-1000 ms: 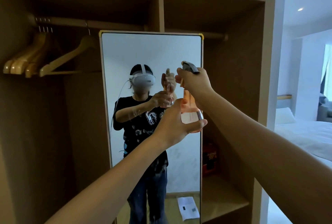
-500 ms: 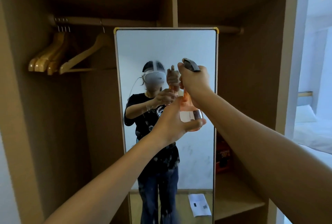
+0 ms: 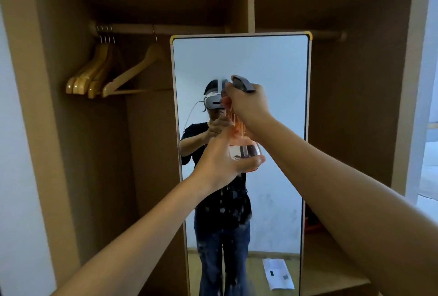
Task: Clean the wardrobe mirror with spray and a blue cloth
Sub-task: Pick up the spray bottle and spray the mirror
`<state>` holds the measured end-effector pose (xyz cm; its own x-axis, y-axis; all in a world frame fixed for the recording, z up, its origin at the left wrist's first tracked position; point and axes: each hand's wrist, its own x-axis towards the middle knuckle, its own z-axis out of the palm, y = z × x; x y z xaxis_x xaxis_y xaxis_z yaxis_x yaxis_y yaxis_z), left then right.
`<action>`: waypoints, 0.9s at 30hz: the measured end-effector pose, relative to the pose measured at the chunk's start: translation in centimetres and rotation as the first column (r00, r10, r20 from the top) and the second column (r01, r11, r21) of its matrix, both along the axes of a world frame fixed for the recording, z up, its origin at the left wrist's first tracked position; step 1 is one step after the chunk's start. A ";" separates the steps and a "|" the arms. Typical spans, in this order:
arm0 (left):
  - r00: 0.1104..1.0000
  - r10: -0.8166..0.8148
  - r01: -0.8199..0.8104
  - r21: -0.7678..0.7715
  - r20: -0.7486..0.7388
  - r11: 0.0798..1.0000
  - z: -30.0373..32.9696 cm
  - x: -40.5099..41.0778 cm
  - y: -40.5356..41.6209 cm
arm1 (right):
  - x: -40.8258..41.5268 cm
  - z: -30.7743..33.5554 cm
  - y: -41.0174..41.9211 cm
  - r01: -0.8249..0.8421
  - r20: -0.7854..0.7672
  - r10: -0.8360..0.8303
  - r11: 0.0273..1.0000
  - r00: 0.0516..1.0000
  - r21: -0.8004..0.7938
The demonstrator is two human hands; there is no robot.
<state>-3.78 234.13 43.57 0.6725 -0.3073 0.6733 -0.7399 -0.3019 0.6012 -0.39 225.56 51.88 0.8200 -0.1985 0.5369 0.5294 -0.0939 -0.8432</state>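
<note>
A tall wardrobe mirror [image 3: 272, 77] with a thin pale frame stands inside the open wardrobe, and droplets speckle its lower half. In front of it I hold an orange-tinted clear spray bottle [image 3: 245, 147] with a grey trigger head. My right hand [image 3: 246, 103] grips the neck and trigger from above. My left hand [image 3: 222, 158] cups the round base from below, thumb across the front. The nozzle points at the glass. No blue cloth is in view.
Several wooden hangers [image 3: 104, 75] hang on the rail at upper left. A wardrobe shelf [image 3: 331, 262] sits low on the right with a red object [image 3: 312, 224] behind my arm. A white paper [image 3: 277, 274] shows in the mirror's reflection of the floor.
The view has swung to the right across the wardrobe, so the mirror sits more central. Both hands keep their hold on the bottle, now aimed nearer the mirror's middle.
</note>
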 end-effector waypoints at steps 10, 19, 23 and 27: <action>0.994 0.109 -0.109 0.022 -0.024 0.994 -0.5 1.0 2.1 | 0.6 -0.3 2.0 -0.027 -0.010 0.027 0.999 1.000 0.034; 0.984 0.175 -0.175 -0.002 -0.028 0.984 -0.5 1.2 4.6 | 0.4 -0.3 4.6 -0.119 0.022 0.120 0.993 0.993 -0.019; 0.983 0.183 -0.183 0.015 0.003 0.983 -0.8 1.4 5.4 | 0.9 -0.6 5.3 -0.096 0.030 0.097 0.995 0.995 -0.015; 0.976 0.216 -0.216 0.071 0.013 0.974 -1.2 1.7 5.9 | 1.1 -1.1 6.1 -0.051 0.019 0.051 0.999 0.999 0.008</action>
<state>-2.07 239.98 42.37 0.7247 -0.2026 0.6586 -0.6555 -0.4973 0.5684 0.69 231.62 50.81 0.8189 -0.1614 0.5508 0.5491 -0.0590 -0.8337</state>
